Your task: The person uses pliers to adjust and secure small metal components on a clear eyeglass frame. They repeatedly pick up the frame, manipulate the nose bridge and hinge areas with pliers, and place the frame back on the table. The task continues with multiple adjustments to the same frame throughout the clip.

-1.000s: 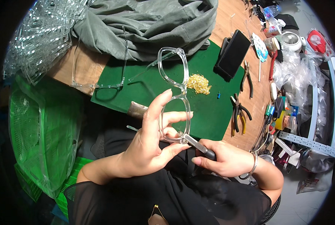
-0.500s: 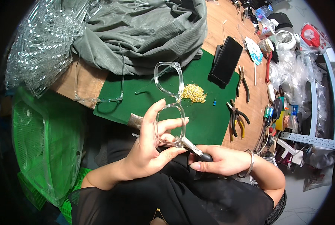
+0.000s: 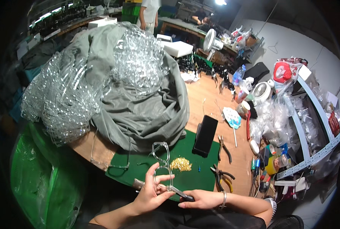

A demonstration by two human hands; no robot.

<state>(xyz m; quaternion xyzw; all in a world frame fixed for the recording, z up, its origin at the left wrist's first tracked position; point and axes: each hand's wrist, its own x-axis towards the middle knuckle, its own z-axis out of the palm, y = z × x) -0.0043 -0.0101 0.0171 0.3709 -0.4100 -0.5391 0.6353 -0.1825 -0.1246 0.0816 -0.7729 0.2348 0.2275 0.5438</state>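
My left hand [image 3: 150, 197] holds a clear eyeglass frame [image 3: 167, 162] upright, its fingers closed around the lower rim. In my right hand [image 3: 204, 199] is a slim tool with a black handle and silver front [image 3: 178, 192], whose tip meets the frame's lower corner; the exact contact is too small to tell. Beyond them, on a green mat [image 3: 200, 182], lie a pile of tiny gold-coloured pieces [image 3: 181, 164] and a small blue piece [image 3: 199, 168]. Another clear eyeglass frame [image 3: 118, 166] rests at the mat's left edge.
A black phone [image 3: 207, 134] stands propped behind the pile. Two pairs of pliers [image 3: 224, 150] lie to its right. Grey cloth [image 3: 143, 122] bears heaps of clear frames [image 3: 65, 103]. A green bag [image 3: 31, 179] hangs at left, a metal rack [image 3: 300, 131] stands right, and a person [image 3: 150, 15] stands far off.
The view has tilted upward, bringing the far room and the heaps of frames into sight. Both hands keep nearly the same hold on the eyeglass frame and the tool.
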